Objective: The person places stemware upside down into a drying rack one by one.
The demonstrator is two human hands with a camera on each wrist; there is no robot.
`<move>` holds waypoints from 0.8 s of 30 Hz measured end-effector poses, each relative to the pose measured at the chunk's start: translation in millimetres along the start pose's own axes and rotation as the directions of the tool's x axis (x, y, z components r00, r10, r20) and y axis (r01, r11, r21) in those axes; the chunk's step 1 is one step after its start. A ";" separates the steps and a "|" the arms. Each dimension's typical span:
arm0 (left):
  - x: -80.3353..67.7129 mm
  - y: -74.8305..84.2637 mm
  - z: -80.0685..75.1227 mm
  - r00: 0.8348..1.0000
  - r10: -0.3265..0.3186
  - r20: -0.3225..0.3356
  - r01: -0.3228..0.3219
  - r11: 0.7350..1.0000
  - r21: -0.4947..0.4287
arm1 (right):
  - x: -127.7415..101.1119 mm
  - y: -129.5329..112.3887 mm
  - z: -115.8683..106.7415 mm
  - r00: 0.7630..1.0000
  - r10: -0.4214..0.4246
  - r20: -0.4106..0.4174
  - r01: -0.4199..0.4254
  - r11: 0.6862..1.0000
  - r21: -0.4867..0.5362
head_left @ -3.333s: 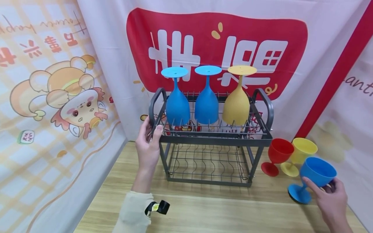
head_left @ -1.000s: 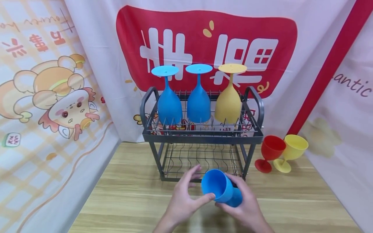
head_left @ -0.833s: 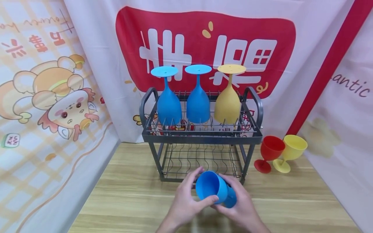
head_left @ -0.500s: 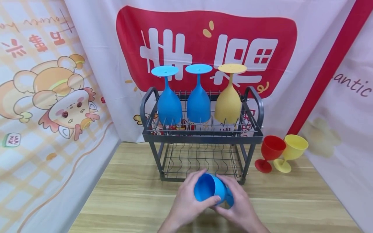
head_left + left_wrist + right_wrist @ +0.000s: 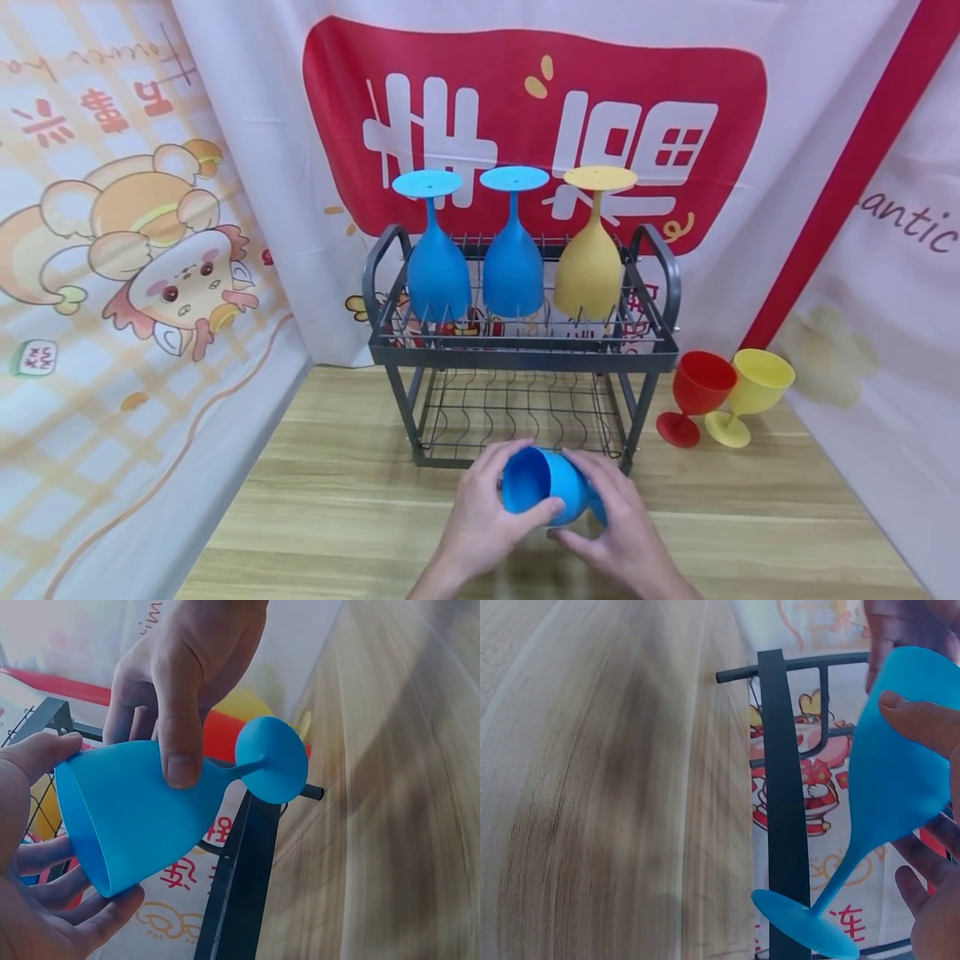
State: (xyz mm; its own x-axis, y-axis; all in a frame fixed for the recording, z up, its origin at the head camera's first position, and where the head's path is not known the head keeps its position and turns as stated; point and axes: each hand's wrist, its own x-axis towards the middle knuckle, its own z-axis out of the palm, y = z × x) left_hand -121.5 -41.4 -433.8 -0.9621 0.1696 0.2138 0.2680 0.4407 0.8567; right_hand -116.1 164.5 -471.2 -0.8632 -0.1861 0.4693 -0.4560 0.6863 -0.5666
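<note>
Both hands hold a blue plastic goblet (image 5: 567, 493) in front of the rack. It lies tipped on its side, its mouth toward the left and its foot toward the right. My left hand (image 5: 480, 527) grips the bowl at the rim, thumb on the near side and fingers around the far side. With thumb and fingers my right hand (image 5: 628, 533) grips the bowl toward the stem. The left wrist view shows the goblet's stem and round foot (image 5: 274, 759) sticking out past the right hand (image 5: 187, 667). In the right wrist view the foot (image 5: 806, 924) hangs lowest.
A dark two-tier wire rack (image 5: 525, 360) stands behind the hands. On its top tier, two blue goblets (image 5: 438, 271) (image 5: 513, 271) and a yellow goblet (image 5: 589, 271) stand upside down. A red goblet (image 5: 703, 383) and another yellow goblet (image 5: 761, 383) stand upright on the wooden table (image 5: 787, 517) at right.
My right hand has brought the blue goblet from the right to the middle and tipped it over. My left hand has left the rack's side and taken hold of the rim.
</note>
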 end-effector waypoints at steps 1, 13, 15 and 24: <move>0.1 -0.7 0.6 1.000 -0.005 -0.009 0.005 1.000 -0.008 | -0.5 0.4 -1.5 1.000 0.019 0.001 -0.019 1.000 0.018; -0.1 -8.0 8.4 0.994 -0.085 -0.065 0.072 0.982 -0.175 | -14.3 -10.3 -9.1 0.871 0.489 -0.046 -0.457 0.842 0.288; 0.0 -7.6 9.4 0.994 -0.088 -0.070 0.074 0.979 -0.188 | -15.2 -13.0 -7.6 0.825 0.564 -0.038 -0.516 0.778 0.358; 0.7 -6.4 11.5 0.991 -0.106 -0.077 0.083 0.963 -0.258 | -14.9 -10.5 1.5 0.683 0.717 0.143 -0.644 0.498 0.581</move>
State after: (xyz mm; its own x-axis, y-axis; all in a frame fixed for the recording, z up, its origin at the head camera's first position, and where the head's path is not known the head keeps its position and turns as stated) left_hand -123.4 -34.0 -444.6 -0.9862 0.0534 0.1570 0.1648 0.2112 0.9635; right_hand -98.7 159.0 -473.3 -0.9471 0.2643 -0.1822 0.2029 0.0530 -0.9778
